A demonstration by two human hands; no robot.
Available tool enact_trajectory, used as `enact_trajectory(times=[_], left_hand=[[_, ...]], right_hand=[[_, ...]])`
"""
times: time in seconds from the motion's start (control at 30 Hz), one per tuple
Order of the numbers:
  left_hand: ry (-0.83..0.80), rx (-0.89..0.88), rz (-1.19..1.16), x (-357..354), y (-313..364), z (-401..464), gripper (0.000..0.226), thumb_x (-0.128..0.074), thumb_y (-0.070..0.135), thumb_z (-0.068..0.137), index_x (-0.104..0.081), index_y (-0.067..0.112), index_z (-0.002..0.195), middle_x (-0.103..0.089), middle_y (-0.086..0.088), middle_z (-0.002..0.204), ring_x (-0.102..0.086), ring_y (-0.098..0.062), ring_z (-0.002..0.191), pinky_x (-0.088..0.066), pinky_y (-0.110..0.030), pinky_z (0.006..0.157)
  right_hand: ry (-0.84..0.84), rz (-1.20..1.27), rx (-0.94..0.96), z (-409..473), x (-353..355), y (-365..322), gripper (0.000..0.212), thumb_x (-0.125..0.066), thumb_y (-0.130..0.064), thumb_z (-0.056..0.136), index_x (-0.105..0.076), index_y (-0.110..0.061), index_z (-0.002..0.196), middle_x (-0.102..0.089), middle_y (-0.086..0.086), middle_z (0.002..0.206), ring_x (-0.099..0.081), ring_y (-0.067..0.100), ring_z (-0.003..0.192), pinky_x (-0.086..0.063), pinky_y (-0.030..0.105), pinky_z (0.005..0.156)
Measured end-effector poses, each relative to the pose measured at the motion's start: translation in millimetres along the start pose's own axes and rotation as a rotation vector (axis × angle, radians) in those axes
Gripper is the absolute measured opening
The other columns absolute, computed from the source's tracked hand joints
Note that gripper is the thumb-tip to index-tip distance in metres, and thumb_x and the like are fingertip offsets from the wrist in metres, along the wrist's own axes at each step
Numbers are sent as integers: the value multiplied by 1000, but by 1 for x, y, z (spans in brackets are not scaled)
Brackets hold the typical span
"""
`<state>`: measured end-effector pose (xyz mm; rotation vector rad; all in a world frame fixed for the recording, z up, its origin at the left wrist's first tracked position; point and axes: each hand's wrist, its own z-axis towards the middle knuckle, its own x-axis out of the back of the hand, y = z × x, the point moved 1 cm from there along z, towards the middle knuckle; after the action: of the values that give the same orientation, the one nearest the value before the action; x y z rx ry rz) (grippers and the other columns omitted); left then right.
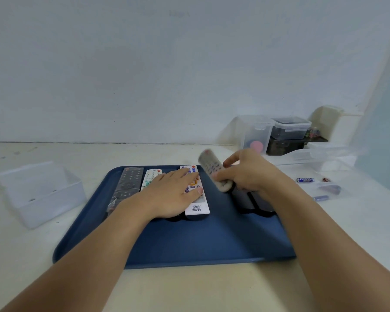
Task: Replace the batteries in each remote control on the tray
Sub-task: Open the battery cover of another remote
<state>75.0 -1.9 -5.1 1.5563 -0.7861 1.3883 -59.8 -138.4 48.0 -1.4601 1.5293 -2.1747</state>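
Light, stiff, slick remote [213, 171] gripped low in right hand [245, 174] at one o'clock of tray [189, 244]; best pinched along its sides; left hand [173, 192] flat, holding nothing.

- The grey remote [214, 172] lifted by the right hand [248, 174] is smeared by motion; its buttons cannot be read.
- The left hand [173, 194] covers the near part of the small white remote [153, 175] and the middle of the long white remote [197, 199].
- Two dark remotes [252, 202] lie mostly hidden under the right hand and wrist.
- Both forearms are cut off by the bottom edge.
- Small things [329, 189] on the bench [20, 255] beside the blue battery [305, 180] are blurred, perhaps more batteries.
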Motion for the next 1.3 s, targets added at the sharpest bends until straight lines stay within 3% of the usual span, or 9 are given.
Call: enact_trajectory(times=[0.07,0.17,0.3,0.37,0.43,0.53,0.7,1.03,1.3], left_hand=[[119,-27,-133,-1,-2,3,49,-28,44,107,-45,20,147,-44,0,153,-38,-20,142,-28,-40,117],[415,149,-820,13,1,2,61,-25,56,104,-68,17,120,-69,-2,122,-63,-21,116,-45,-40,106],[36,134,-1672,37,7,-14,85,-32,73,92,-65,2,123,-72,-20,115,-70,-38,98,-62,-41,81],[-121,55,-1646,39,20,-25,59,-46,53,96,-66,3,120,-74,-16,105,-72,-29,82,-61,-33,64],[-67,44,-1582,36,26,-24,27,-54,22,99,-65,8,119,-74,-14,98,-69,-23,66,-57,-27,53],[81,-6,-1503,32,22,-17,31,-56,6,100,-60,19,128,-73,-16,98,-60,-24,61,-53,-31,52],[121,-1,-1506,30,23,-12,28,-47,28,104,-66,22,123,-66,-10,83,-56,-25,64,-49,-34,57],[66,80,-1504,29,19,-12,46,-50,39,100,-60,2,125,-56,-17,70,-51,-29,61,-45,-35,60],[68,150,-1480,25,23,-13,37,-41,35,103,-64,8,113,-55,-16,69,-53,-24,51,-47,-29,49]], right_hand=[[38,169,106,1,9,-1,23,-78,-20,84,-70,-12,103,-72,3,83,-59,6,51,-41,15,42],[127,123,438,3,7,-4,24,-77,-16,84,-73,-20,108,-74,-10,93,-56,1,55,-45,15,52],[325,-148,759,4,-10,-4,34,-79,-5,75,-73,-27,101,-64,-28,87,-50,6,71,-43,17,66],[335,-109,832,4,-17,-1,42,-75,7,69,-73,-21,101,-66,-20,96,-51,6,78,-48,20,70],[318,43,787,4,-18,-1,54,-70,15,68,-70,-19,109,-65,-10,110,-56,7,81,-52,17,72],[271,269,588,6,-9,-2,64,-62,12,76,-58,-22,130,-56,-8,131,-62,4,100,-53,13,78],[6,323,506,13,-11,3,67,-82,-27,80,-50,-30,139,-57,-21,133,-56,1,120,-55,26,91],[172,130,554,13,-18,7,76,-85,-46,71,-51,-35,138,-55,-22,130,-54,-3,115,-54,28,88],[256,-107,635,10,-17,8,72,-76,-53,72,-55,-28,136,-62,-16,125,-58,1,107,-53,29,89]])
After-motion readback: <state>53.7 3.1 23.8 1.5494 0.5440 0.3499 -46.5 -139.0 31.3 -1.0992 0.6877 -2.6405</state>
